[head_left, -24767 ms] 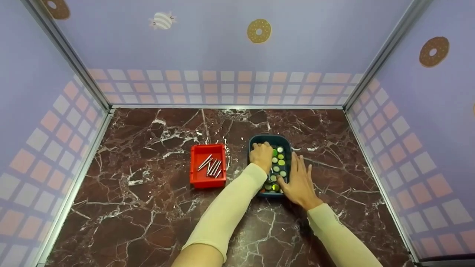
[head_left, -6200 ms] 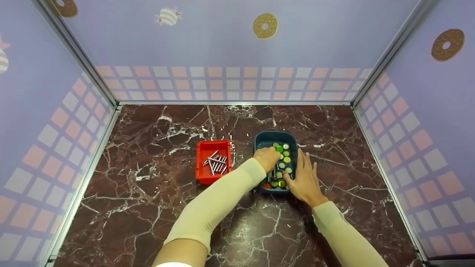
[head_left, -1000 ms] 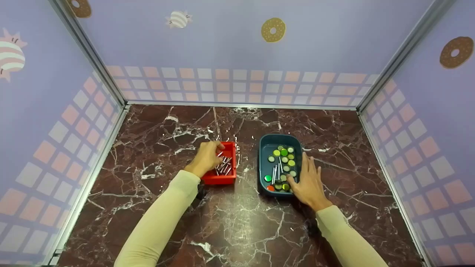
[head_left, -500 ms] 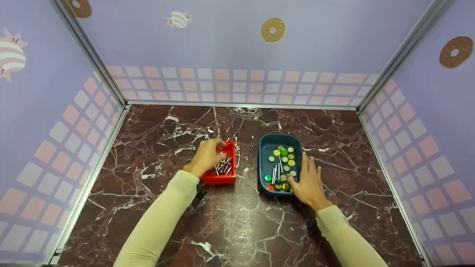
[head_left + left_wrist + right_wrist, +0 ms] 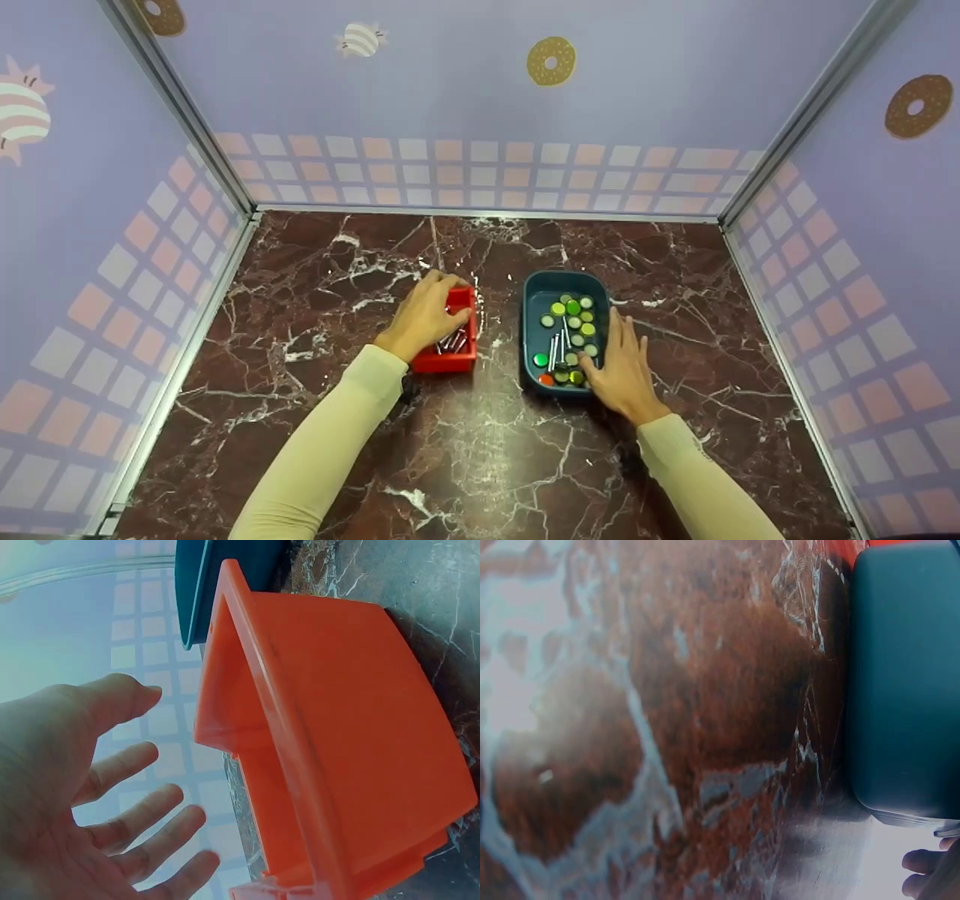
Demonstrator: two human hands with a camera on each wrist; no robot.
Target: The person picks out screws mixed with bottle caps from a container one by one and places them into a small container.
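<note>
A red bin (image 5: 444, 363) holds several slim, shiny metal rods (image 5: 454, 341), partly covered by my left hand (image 5: 422, 316). In the left wrist view that hand has its fingers spread apart beside the bin's rim, with nothing held. To the right is a dark teal tray (image 5: 534, 289), containing several small round caps in green, yellow, orange and silver. A few metal rods (image 5: 553, 352) lie among those caps. My right hand (image 5: 626, 375) rests along the tray's right side, fingers straight outside the wall and thumb over the rim.
Both containers stand on a dark red marble-patterned tabletop (image 5: 480, 465), a gap between them. Lilac panels (image 5: 465, 90) with metal edging enclose the back and both sides.
My left hand has gone from the teal tray to the red bin, which holds more rods than at first. Just now its thumb and fingers spread wider. The right hand stays at the tray.
</note>
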